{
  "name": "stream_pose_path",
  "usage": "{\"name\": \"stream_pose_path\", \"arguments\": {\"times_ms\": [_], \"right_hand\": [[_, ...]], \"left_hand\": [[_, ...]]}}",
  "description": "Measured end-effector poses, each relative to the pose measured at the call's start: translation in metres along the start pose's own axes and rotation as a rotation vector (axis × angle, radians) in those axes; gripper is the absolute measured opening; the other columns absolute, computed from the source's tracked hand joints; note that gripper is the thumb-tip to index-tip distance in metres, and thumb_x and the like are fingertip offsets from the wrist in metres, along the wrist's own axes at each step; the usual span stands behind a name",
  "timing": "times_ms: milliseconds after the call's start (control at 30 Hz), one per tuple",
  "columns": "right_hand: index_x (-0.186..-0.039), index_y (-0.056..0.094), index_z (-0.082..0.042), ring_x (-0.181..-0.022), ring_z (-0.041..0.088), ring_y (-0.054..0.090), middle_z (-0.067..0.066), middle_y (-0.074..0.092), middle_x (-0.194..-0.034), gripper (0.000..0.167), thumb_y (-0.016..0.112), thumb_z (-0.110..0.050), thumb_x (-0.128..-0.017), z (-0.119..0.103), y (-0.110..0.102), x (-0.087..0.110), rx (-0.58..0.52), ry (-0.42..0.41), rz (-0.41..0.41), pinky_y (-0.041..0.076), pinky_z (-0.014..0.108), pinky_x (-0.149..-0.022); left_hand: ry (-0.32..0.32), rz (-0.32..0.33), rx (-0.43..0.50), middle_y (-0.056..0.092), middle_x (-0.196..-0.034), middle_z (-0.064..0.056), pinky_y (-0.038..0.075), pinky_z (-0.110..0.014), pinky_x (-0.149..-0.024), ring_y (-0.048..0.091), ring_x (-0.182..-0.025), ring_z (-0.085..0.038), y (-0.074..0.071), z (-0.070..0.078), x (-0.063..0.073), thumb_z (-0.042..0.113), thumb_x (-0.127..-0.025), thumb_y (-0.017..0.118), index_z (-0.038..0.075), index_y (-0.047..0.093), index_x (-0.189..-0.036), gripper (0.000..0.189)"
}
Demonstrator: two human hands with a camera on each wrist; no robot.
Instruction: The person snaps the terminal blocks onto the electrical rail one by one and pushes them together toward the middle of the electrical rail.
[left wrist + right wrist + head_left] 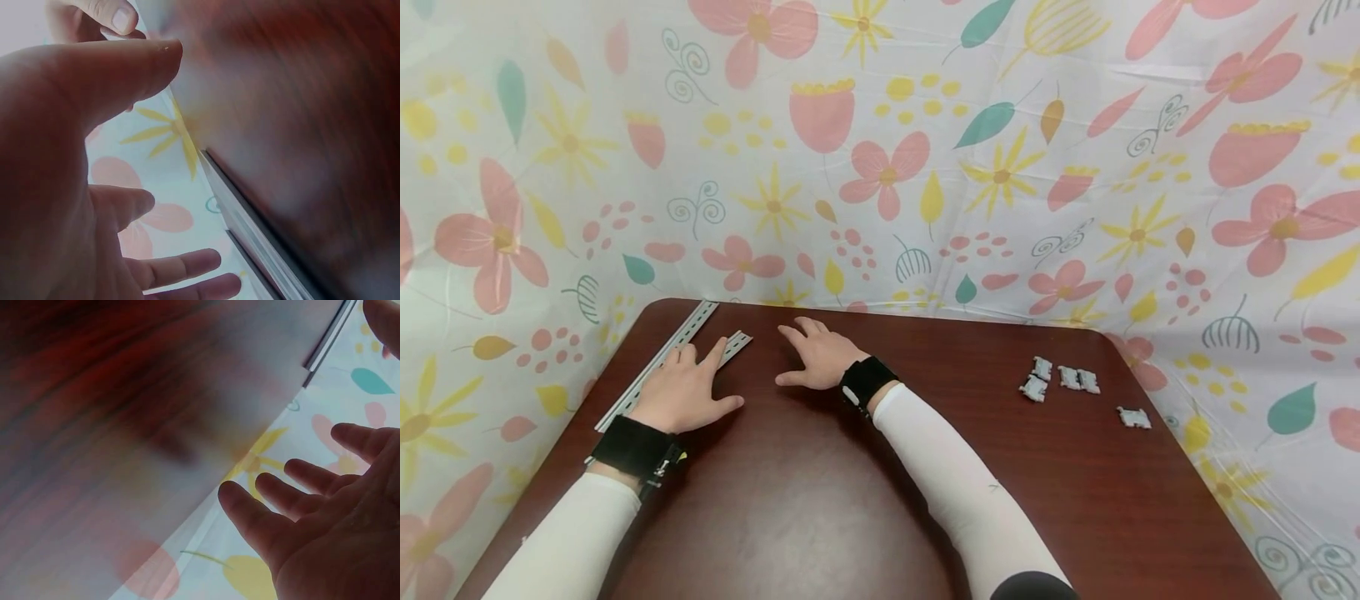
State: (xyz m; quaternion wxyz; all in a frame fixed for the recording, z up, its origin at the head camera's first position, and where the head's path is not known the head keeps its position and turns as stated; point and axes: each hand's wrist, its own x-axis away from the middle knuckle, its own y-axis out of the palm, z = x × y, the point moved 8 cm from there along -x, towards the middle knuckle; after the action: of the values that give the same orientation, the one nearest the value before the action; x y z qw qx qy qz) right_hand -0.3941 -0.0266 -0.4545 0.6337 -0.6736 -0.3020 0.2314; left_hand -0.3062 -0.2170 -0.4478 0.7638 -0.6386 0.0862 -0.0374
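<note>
My left hand is over the left side of the table with its fingers spread and nothing in its grasp. It overlaps two slotted metal rails in the head view. The longer rail runs along the table's left edge; the shorter one lies to its right, partly hidden by the hand. In the left wrist view, the rails appear beyond the fingertips. To the right of the shorter rail, my right hand has its fingers extended and holds nothing. Its fingers show spread in the right wrist view.
Several small grey clip-like pieces lie on the right side of the dark brown table, one of them apart near the right edge. A floral cloth hangs behind and along the sides.
</note>
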Motion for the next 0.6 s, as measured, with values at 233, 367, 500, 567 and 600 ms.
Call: {"name": "stream_pose_path", "arguments": {"times_ms": [233, 367, 500, 567, 600], "right_hand": [[-0.179, 0.022, -0.022, -0.166, 0.033, 0.03, 0.015, 0.023, -0.181, 0.1, 0.064, -0.073, -0.104, -0.01, 0.005, -0.014, 0.008, -0.001, -0.033, 0.045, 0.043, -0.121], [-0.179, 0.023, -0.024, -0.166, 0.032, 0.03, 0.013, 0.024, -0.181, 0.099, 0.064, -0.073, -0.103, -0.016, 0.007, -0.022, 0.02, -0.003, -0.039, 0.046, 0.042, -0.12], [-0.179, 0.024, -0.024, -0.166, 0.032, 0.03, 0.013, 0.024, -0.181, 0.098, 0.064, -0.073, -0.104, -0.023, 0.008, -0.027, 0.034, -0.017, -0.053, 0.046, 0.042, -0.12], [-0.179, 0.023, -0.024, -0.165, 0.032, 0.031, 0.013, 0.024, -0.181, 0.098, 0.063, -0.073, -0.104, -0.026, 0.008, -0.029, 0.04, -0.019, -0.061, 0.046, 0.042, -0.12], [-0.179, 0.023, -0.024, -0.165, 0.032, 0.031, 0.013, 0.024, -0.181, 0.098, 0.064, -0.073, -0.104, -0.028, 0.007, -0.03, 0.041, -0.019, -0.065, 0.047, 0.042, -0.12]], "left_hand": [[-0.018, -0.032, -0.007, 0.051, -0.136, -0.046, 0.058, -0.072, -0.083, 0.05, -0.125, -0.061, 0.002, -0.009, 0.01, 0.056, -0.092, 0.084, -0.007, 0.043, -0.164, 0.104], [-0.015, -0.03, -0.016, 0.057, -0.127, -0.041, 0.056, -0.073, -0.087, 0.056, -0.119, -0.057, 0.001, -0.013, 0.014, 0.054, -0.09, 0.085, -0.011, 0.055, -0.15, 0.094], [-0.022, -0.03, -0.024, 0.061, -0.115, -0.034, 0.057, -0.071, -0.084, 0.06, -0.11, -0.051, -0.001, -0.019, 0.019, 0.053, -0.089, 0.087, -0.013, 0.064, -0.132, 0.082], [-0.029, -0.036, -0.03, 0.062, -0.111, -0.032, 0.058, -0.07, -0.08, 0.06, -0.106, -0.049, -0.002, -0.022, 0.021, 0.053, -0.088, 0.087, -0.012, 0.066, -0.124, 0.077], [-0.032, -0.04, -0.033, 0.062, -0.109, -0.031, 0.058, -0.069, -0.079, 0.06, -0.104, -0.049, -0.002, -0.023, 0.022, 0.053, -0.088, 0.087, -0.012, 0.066, -0.122, 0.076]]}}
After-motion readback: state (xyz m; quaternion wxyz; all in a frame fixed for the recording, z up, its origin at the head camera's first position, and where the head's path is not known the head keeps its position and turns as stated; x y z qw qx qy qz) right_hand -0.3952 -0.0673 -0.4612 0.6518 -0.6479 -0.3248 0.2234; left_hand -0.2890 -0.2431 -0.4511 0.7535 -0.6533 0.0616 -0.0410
